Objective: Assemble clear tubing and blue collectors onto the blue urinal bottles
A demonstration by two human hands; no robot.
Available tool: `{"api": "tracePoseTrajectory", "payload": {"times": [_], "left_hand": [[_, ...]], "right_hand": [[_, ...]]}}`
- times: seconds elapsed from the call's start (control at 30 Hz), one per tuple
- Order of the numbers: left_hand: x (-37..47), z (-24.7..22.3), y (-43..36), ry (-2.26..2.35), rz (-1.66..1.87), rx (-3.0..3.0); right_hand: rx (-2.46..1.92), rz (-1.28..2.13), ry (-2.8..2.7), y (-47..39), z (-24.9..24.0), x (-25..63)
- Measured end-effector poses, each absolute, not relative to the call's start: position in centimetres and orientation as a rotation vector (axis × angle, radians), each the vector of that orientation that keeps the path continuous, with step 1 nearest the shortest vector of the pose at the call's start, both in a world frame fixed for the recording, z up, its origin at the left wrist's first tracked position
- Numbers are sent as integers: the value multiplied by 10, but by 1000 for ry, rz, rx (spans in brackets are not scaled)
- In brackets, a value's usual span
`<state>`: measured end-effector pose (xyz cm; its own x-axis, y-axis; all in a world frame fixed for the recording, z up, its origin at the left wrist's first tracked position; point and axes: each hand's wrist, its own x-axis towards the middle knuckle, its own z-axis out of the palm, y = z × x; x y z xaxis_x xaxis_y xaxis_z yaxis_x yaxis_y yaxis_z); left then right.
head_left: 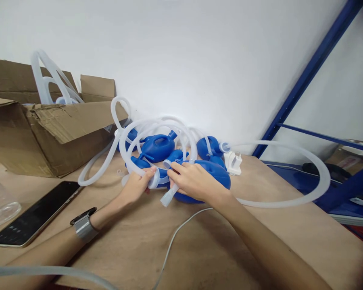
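My left hand [138, 183] is closed around a white round cap [153, 180] at the mouth of a blue plastic bottle [214, 172] with a moulded handle. Over the neck of this bottle lies my right hand [192, 180], its fingers curled around a translucent hose; the hose's clear end piece [167, 198] sticks out below them. The bottle rests on its side, partly hidden by the right hand. Coils of white hose [192, 141] loop above both hands. Just behind sits another blue bottle [157, 148] with a handle.
An open cardboard box [75, 121] with hoses stands left. A phone [38, 213] and clear plastic container [1, 205] lie nearer. Another blue bottle [206, 147] and a white plug adapter [233, 163] sit by the wall. A thin cable [177, 233] crosses the table; blue shelving [293, 96] stands right.
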<state>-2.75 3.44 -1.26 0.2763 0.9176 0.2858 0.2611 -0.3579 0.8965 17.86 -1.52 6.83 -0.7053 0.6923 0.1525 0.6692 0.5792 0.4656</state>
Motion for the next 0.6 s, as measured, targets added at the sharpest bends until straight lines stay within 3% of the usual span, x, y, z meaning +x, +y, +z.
{"api": "tracePoseTrajectory", "payload": {"times": [0.5,0.6], "left_hand": [[-25,-13,32,1196,1060,1744],[-26,-10,29,1323,1270,1736]], "right_hand": [[1357,406,2967,-13,78,189],[1409,377,2939,-15,80,187]]}}
